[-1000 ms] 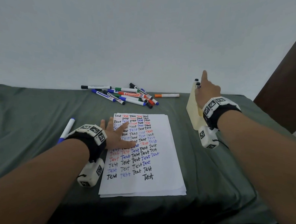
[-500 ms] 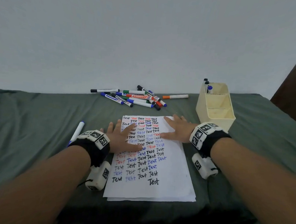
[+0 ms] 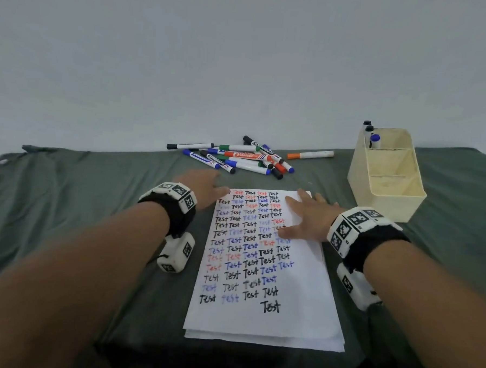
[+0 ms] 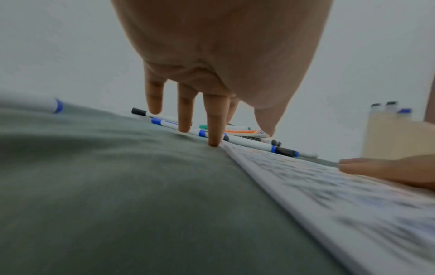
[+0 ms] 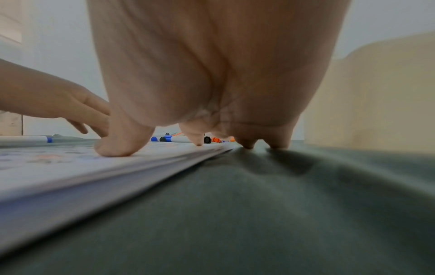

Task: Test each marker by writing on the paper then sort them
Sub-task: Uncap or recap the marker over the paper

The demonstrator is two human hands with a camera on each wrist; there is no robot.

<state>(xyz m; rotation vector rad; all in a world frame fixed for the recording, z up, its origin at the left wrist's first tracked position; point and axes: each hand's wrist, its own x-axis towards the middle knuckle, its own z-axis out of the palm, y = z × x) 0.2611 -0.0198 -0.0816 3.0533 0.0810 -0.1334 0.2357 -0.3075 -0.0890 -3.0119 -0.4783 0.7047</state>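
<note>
From the head view, a stack of paper (image 3: pixel 265 269) covered with rows of the word "Test" lies on the surface (image 3: pixel 94 204), which is draped in a green cloth, with its near edge close to the front edge and open cloth on both sides. The left hand (image 3: pixel 205 189) hangs at the paper's far left corner, fingers spread and holding nothing, just short of the pile of markers (image 3: pixel 237 158) lying near the wall. The right hand (image 3: pixel 310 215) lies flat on the paper's upper right part, fingers straight and spread, holding nothing. A cream organizer (image 3: pixel 388 177) stands just right of the paper's far corner, with three capped markers (image 3: pixel 371 134) upright in its rear compartment; an orange marker (image 3: pixel 309 154) lies apart between the pile and the organizer. In the left wrist view, the left hand's fingers (image 4: pixel 215 121) point down, one fingertip touching the cloth at the paper's corner (image 4: pixel 227 147), the marker pile just beyond; a single blue-capped marker (image 4: pixel 47 105) lies well off to the left. In the right wrist view, the thumb (image 5: pixel 122 141) and one finger press the paper while two fingertips (image 5: pixel 247 144) rest on the cloth just past its right edge, the organizer (image 5: pixel 367 93) near on the right.
</note>
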